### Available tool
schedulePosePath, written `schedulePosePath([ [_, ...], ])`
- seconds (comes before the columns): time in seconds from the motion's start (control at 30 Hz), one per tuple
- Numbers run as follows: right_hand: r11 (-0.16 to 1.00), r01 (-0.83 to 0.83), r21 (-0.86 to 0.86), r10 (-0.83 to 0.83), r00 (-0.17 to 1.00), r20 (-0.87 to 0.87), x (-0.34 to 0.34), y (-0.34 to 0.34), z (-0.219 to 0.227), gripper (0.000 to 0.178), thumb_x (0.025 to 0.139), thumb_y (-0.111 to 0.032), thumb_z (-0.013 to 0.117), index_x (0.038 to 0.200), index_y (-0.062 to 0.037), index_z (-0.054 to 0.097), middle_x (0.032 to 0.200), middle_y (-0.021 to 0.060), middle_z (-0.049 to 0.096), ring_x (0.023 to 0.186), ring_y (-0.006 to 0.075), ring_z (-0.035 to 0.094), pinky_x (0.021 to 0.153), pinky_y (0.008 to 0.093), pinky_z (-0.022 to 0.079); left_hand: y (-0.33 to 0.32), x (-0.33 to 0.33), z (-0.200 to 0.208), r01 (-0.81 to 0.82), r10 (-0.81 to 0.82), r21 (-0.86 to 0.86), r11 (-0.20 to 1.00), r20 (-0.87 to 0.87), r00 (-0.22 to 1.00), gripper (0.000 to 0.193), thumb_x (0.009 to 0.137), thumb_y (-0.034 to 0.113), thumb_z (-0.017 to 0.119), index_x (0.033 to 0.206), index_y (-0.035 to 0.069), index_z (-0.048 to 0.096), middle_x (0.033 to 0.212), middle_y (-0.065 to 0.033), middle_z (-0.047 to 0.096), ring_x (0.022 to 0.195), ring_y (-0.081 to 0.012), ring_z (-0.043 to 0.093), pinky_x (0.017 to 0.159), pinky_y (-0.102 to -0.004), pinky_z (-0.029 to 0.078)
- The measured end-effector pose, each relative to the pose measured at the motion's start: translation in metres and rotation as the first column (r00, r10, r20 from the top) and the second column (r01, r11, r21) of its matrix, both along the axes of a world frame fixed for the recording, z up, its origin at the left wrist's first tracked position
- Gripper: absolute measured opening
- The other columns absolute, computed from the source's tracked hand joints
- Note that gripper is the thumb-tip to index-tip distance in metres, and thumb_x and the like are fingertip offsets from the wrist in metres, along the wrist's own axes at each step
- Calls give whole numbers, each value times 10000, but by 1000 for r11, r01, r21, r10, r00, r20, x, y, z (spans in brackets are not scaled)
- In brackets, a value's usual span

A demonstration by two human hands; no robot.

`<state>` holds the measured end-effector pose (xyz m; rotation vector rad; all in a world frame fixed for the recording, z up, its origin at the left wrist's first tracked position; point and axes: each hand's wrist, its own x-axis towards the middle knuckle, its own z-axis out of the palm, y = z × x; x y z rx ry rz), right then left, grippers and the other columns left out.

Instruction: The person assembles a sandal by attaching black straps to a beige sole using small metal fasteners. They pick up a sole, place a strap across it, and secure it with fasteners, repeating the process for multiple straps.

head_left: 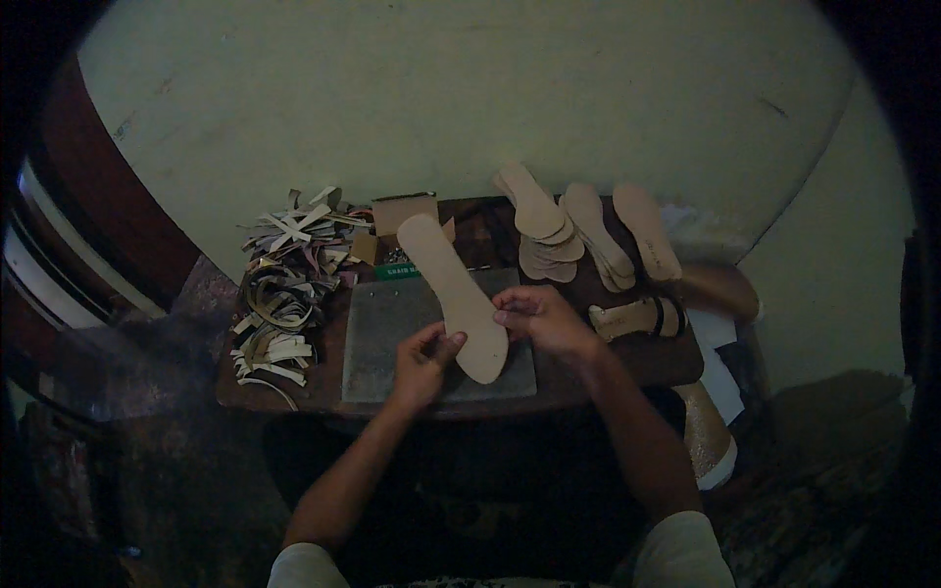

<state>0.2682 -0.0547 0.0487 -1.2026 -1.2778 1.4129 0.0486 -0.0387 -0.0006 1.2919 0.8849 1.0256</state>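
Note:
A beige shoe insole (453,279) is held up at a slant over a grey square mat (380,328). My left hand (423,365) grips its near left edge, thumb on top and fingers underneath. On the opposite edge, the thumb and fingertips of my right hand (551,323) are closed in a pinch at the insole's rim. Whether they also hold some smaller thing there cannot be made out. Small dark marks show on the insole's near end. To the right of my right hand lies an insole with dark straps across it (627,318).
Cut strips and straps (279,294) are heaped along the table's left side. Behind the mat stands an opened cardboard box (404,209) with small bits beside a green strip (397,271). Stacked insoles (537,211) fill the back right. A pale wall (441,98) rises behind the table.

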Motion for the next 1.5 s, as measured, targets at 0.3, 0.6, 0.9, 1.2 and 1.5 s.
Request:
schedulePosePath([
  [0.3, 970, 229, 82, -230, 973, 2, 37, -4, 26, 303, 890, -158, 700, 1146, -14, 627, 1007, 71, 678, 886, 146, 642, 720, 296, 550, 25, 55, 42, 48, -48, 62, 997, 8, 999, 294, 905, 158, 688, 1148, 0, 646, 1002, -65, 681, 917, -123, 618, 822, -285, 494],
  [0.6, 790, 599, 134, -592, 801, -89, 162, -49, 45, 512, 833, -110, 741, 1293, -9, 538, 1024, 133, 680, 931, 199, 657, 720, 325, 577, 48, 219, 64, 262, -275, 115, 958, 128, 953, 355, 860, 101, 712, 1170, -40, 615, 984, -91, 667, 839, -128, 617, 707, -271, 514],
  [0.9, 512, 776, 368, -858, 453, 240, 250, -25, -16, 319, 792, -118, 733, 1086, 0, 690, 1001, 136, 710, 912, 202, 668, 835, 336, 525, 59, 325, 33, 300, -290, -109, 948, 99, 952, 373, 816, 100, 719, 1149, -40, 628, 906, -49, 651, 734, -122, 602, 677, -262, 504],
  [1.2, 380, 839, 389, -925, 346, 159, 255, 9, -28, 252, 784, -96, 719, 1016, 1, 707, 964, 161, 721, 894, 229, 697, 816, 327, 534, 94, 352, -25, 88, -89, 89, 992, 7, 996, 461, 764, 171, 767, 1123, -78, 619, 937, -108, 652, 833, -197, 625, 771, -318, 509],
  [1.5, 367, 804, 468, -921, 243, 306, 243, 6, -19, 249, 806, -115, 689, 1015, 19, 688, 983, 175, 714, 912, 256, 699, 828, 354, 531, 84, 375, -28, -53, 48, -32, 998, -131, 990, 629, 734, 128, 729, 1273, -96, 497, 1105, -206, 630, 990, -288, 625, 888, -370, 493],
])
